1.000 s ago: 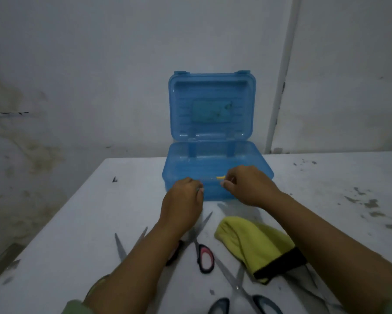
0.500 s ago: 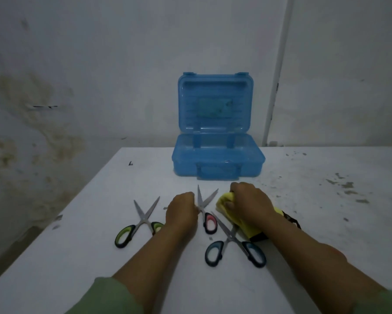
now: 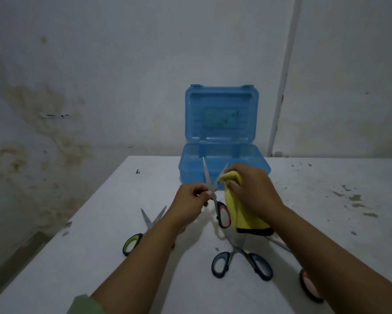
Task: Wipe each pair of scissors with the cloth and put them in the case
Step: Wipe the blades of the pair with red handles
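Left hand (image 3: pixel 191 197) pinches the red-handled scissors (image 3: pixel 215 196) near the pivot, fingers closed on them; blades splayed open, tips up, held above the table (image 3: pixel 100 257) in front of the open blue case (image 3: pixel 222 164). Right hand (image 3: pixel 251 189) grips the yellow cloth (image 3: pixel 242 216), bunched against one blade. Scissors look light, stiff, smooth metal, likely slippery; edges sharp, so hold at pivot or handle loops and wipe from the spine outward. Cloth is soft, limp, drapes freely. Green-handled scissors (image 3: pixel 143 230) and blue-handled scissors (image 3: pixel 240 259) lie on the table, apparently unwiped. Another red handle (image 3: pixel 309 285) shows under the right forearm.
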